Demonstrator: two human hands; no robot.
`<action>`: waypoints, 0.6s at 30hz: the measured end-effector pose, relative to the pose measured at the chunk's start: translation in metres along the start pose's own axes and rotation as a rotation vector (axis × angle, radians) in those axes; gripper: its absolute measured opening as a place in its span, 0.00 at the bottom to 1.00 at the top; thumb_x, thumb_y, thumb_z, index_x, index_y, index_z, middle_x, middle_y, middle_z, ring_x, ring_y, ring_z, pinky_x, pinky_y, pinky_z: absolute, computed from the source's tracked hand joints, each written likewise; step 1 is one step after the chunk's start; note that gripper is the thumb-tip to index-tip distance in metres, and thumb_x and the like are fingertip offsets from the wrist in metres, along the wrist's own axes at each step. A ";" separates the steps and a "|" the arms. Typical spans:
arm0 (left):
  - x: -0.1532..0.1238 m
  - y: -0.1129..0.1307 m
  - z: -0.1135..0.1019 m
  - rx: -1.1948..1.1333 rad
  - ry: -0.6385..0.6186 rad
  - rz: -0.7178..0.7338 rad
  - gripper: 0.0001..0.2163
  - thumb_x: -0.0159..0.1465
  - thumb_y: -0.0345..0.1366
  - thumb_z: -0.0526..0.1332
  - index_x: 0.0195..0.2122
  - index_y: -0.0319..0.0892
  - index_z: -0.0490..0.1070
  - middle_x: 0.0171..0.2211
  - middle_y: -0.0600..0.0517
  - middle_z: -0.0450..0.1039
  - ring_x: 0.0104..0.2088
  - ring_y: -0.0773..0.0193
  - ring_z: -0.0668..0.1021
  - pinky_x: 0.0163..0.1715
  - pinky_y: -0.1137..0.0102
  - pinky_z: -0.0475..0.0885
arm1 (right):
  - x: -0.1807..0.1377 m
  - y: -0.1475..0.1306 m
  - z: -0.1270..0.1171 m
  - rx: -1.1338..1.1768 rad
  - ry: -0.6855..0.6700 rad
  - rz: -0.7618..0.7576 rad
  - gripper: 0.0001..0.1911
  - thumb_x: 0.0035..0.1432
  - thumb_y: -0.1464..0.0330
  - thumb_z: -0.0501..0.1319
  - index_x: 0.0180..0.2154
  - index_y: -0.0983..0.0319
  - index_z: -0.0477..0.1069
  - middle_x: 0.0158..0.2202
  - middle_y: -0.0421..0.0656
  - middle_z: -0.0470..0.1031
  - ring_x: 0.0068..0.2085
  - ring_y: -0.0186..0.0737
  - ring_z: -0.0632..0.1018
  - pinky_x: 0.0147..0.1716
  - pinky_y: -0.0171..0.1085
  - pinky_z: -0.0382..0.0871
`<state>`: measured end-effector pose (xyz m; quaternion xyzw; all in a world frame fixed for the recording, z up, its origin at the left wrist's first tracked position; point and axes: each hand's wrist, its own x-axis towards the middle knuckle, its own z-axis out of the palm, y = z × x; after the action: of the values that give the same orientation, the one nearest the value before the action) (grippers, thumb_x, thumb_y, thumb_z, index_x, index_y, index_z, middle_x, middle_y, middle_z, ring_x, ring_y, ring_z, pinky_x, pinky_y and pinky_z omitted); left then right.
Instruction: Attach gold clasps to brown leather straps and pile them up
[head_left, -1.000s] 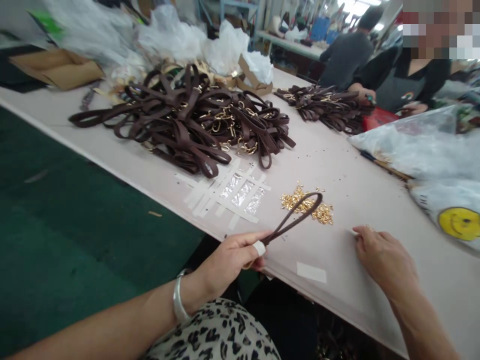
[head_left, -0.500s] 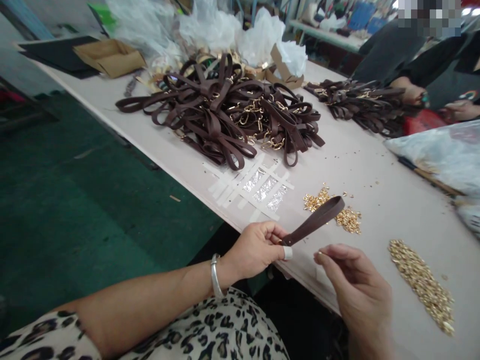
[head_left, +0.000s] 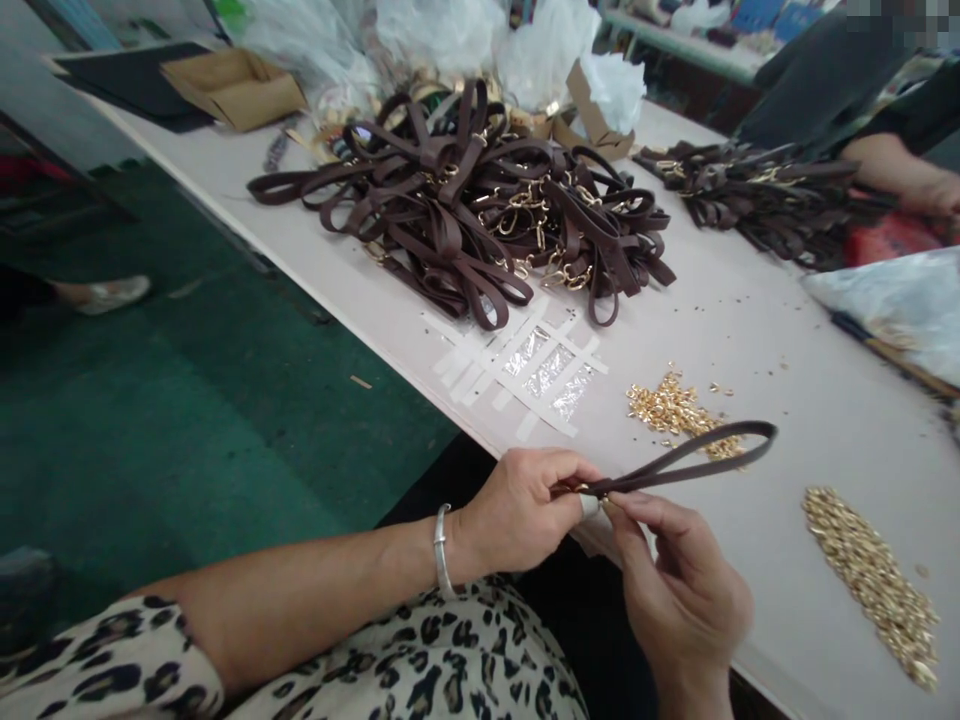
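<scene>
My left hand is closed on the base of a dark brown wrist strap, with white tape around the thumb. The strap's loop sticks out to the right over the table. My right hand is closed in a pinch at the strap's base, touching it beside the left thumb. A small gold fitting shows between its fingertips, too small to make out exactly. Just behind the loop lies a pile of small gold pieces. To the right is a longer pile of gold metal pieces.
A large heap of brown straps with gold clasps covers the table's middle. Clear film under white tape is stuck in front of it. Behind stand a cardboard box and plastic bags. A co-worker's hand is beside more straps.
My right hand has moved left from beside the strap to its base, bringing the small gold fitting there. The strap has turned edge-on. A person's foot has appeared at the left.
</scene>
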<state>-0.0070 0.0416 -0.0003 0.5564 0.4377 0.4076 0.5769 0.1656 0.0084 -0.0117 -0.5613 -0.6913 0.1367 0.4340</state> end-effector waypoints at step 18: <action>0.000 -0.003 0.003 -0.090 -0.092 -0.029 0.09 0.60 0.32 0.64 0.40 0.38 0.80 0.31 0.50 0.79 0.31 0.64 0.77 0.32 0.72 0.71 | -0.002 -0.010 0.009 0.256 0.173 0.414 0.17 0.52 0.58 0.71 0.39 0.58 0.70 0.33 0.43 0.77 0.30 0.40 0.80 0.27 0.37 0.77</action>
<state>-0.0039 0.0405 -0.0030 0.5413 0.4001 0.3925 0.6267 0.1523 0.0059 -0.0116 -0.6410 -0.4989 0.2607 0.5218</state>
